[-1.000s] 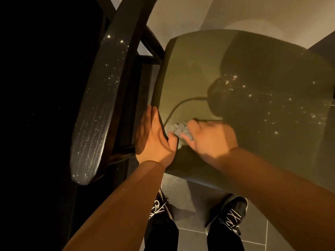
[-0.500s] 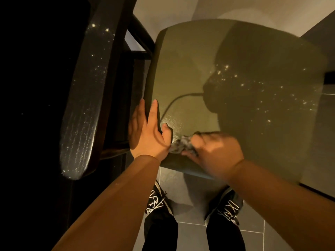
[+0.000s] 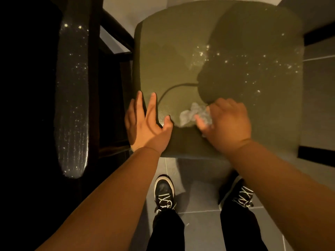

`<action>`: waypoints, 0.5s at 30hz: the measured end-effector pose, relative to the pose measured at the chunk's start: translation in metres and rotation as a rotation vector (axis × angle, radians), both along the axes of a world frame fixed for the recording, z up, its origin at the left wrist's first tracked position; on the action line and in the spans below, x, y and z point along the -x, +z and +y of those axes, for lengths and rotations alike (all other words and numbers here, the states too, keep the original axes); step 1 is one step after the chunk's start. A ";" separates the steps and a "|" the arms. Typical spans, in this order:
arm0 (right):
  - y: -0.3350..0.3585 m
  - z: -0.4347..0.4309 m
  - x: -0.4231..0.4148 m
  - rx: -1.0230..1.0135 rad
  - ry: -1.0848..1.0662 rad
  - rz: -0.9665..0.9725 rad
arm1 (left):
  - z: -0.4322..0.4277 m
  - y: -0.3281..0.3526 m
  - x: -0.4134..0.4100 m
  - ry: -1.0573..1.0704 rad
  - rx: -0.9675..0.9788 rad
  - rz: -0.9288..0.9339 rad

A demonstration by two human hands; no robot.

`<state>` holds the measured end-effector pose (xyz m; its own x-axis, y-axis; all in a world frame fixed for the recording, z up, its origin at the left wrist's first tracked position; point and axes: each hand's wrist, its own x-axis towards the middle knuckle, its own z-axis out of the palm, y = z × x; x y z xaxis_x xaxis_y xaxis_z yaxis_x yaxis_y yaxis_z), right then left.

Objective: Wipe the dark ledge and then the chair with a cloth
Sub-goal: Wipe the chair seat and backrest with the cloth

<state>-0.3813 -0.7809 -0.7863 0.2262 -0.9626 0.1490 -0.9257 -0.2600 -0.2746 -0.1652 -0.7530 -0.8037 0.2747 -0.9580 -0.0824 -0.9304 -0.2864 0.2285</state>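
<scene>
An olive-green chair seat (image 3: 181,51) fills the upper middle of the head view, with damp glints on its right half. My right hand (image 3: 228,124) holds a crumpled pale cloth (image 3: 192,115) pressed on the seat near its front edge. My left hand (image 3: 145,124) lies flat with fingers spread on the seat's front left corner, its thumb on top. The chair's dark wooden backrest rail (image 3: 72,105) stands at the left, speckled with drops.
Dark chair frame bars (image 3: 116,33) run behind the seat at the upper left. Grey floor tiles (image 3: 199,196) lie below, with my two black shoes (image 3: 164,192) just in front of the seat. The far left is black and unreadable.
My right hand slid the cloth from the seat's front edge a little farther onto the seat. The view shifted so the seat sits squarer. My left hand stays on the corner.
</scene>
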 end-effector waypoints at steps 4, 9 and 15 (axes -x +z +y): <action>-0.001 0.006 0.007 -0.011 0.031 -0.078 | 0.001 -0.001 -0.001 -0.018 0.018 0.011; -0.010 0.055 -0.009 -0.063 0.211 -0.103 | 0.001 -0.004 -0.002 -0.037 0.065 -0.011; -0.010 0.078 -0.007 -0.050 0.192 -0.164 | 0.001 -0.005 -0.001 -0.036 0.083 -0.044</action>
<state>-0.3747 -0.7032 -0.7960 0.3826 -0.9112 0.1526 -0.8023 -0.4095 -0.4343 -0.1639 -0.7516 -0.8085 0.2411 -0.9705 0.0089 -0.9495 -0.2339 0.2092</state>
